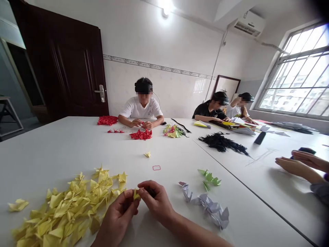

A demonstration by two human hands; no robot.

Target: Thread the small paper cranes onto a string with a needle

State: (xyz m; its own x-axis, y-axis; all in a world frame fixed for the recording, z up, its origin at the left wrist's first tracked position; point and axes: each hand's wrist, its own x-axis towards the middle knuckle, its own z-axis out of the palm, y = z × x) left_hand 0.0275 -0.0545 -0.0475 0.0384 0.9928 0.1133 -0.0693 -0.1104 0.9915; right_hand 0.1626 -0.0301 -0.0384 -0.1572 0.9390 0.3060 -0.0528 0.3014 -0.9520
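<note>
Here, the left hand (115,218) and right hand (156,202) grip shut on a small origami piece (136,195) (pointed, yellow).

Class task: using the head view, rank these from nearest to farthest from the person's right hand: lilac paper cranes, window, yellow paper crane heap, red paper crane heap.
From the right hand:
1. Yellow paper crane heap: left, just beside the hands
2. Lilac paper cranes: right, on the table
3. Red paper crane heap: straight ahead, across the table
4. Window: far right, in the wall
</note>
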